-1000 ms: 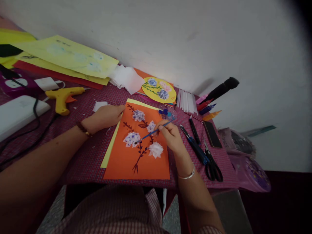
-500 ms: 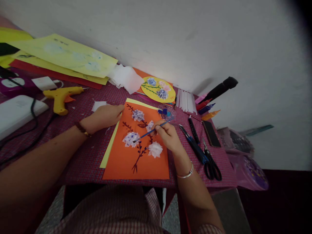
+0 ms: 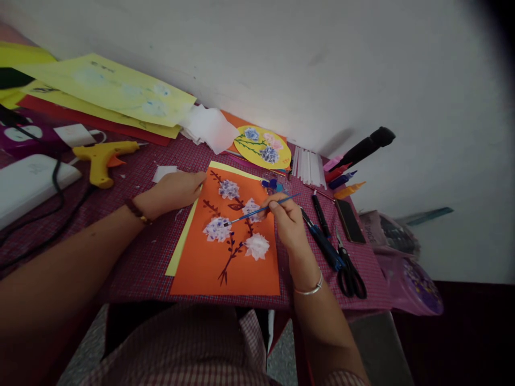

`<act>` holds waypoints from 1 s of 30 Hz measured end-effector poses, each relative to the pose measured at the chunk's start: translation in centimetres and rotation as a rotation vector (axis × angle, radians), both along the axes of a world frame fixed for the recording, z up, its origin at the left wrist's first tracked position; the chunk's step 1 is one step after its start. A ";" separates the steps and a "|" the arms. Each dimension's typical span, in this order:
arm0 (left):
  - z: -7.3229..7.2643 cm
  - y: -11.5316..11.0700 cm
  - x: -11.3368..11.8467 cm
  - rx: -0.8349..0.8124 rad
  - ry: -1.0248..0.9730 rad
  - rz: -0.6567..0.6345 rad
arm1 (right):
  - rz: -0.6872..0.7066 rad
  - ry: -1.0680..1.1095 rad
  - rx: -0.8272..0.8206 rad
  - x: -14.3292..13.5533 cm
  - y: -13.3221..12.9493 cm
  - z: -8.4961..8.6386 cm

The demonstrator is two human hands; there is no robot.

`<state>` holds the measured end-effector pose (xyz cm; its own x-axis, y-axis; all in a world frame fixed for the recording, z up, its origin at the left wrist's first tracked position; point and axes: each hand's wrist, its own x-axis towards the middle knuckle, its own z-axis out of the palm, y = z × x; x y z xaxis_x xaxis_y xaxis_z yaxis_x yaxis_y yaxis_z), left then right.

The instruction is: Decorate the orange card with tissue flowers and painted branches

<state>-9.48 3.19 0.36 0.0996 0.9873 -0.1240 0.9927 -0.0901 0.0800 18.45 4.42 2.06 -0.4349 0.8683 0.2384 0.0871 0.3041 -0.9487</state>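
Note:
An orange sheet of paper with dark painted branches and several crinkled paper flowers lies over a yellow sheet. In my right hand, a thin blue paintbrush is pinched. Its dark tip is at the left flower, white with purple dabs. The lower right flower is plain white. My left hand grips the sheet's upper left edge, with fingertips partly hidden. Beyond the sheet is a clear palette with blue paints.
A yellow glue gun and white box with cables lie left. Scissors, a utility knife, a black pen and a phone lie right. Glue sticks and a yellow oval card are near the wall.
My right hand has shifted slightly right with the paintbrush, and the brush lies at a flatter angle. The tip has moved up a little on the left flower. My left hand keeps its place.

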 end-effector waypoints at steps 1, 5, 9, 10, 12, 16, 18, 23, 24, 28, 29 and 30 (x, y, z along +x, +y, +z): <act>0.0 0.0 0.0 0.002 -0.001 -0.003 | 0.008 -0.007 -0.003 0.0 0.0 0.0; 0.1 0.0 0.1 0.004 0.016 0.007 | 0.067 -0.071 -0.010 -0.3 -0.1 -0.2; 0.3 -0.1 0.2 -0.025 0.026 0.019 | 0.044 -0.024 -0.018 -0.4 -0.2 -0.3; 0.3 -0.1 0.2 -0.031 0.025 0.021 | 0.047 -0.023 -0.022 -0.5 -0.2 -0.3; 0.3 -0.1 0.1 -0.034 0.013 0.022 | 0.072 -0.045 -0.024 -0.6 -0.3 -0.4; 0.2 -0.1 0.1 -0.010 -0.028 0.022 | 0.079 -0.053 -0.005 -0.5 -0.2 -0.4; 0.3 -0.1 0.1 -0.012 -0.026 0.021 | 0.023 -0.007 0.005 -0.2 -0.1 -0.3; 0.3 -0.1 0.2 -0.012 -0.013 0.015 | -0.013 -0.016 0.004 -0.2 0.0 -0.2; 0.2 -0.1 0.1 -0.006 -0.010 0.015 | 0.009 -0.036 0.003 -0.3 0.0 -0.2; 0.0 -0.1 0.0 0.010 0.003 0.008 | 0.010 -0.028 0.019 -0.3 0.0 -0.1; 0.0 -0.1 0.0 0.005 0.008 0.008 | -0.014 -0.007 0.021 -0.2 0.0 -0.1; 0.1 -0.1 0.0 -0.004 0.013 0.006 | -0.036 0.010 0.022 -0.1 0.0 0.0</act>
<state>-9.46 3.09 0.42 0.0921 0.9873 -0.1291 0.9942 -0.0840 0.0675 18.30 4.38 2.02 -0.4013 0.8778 0.2615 0.0888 0.3215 -0.9428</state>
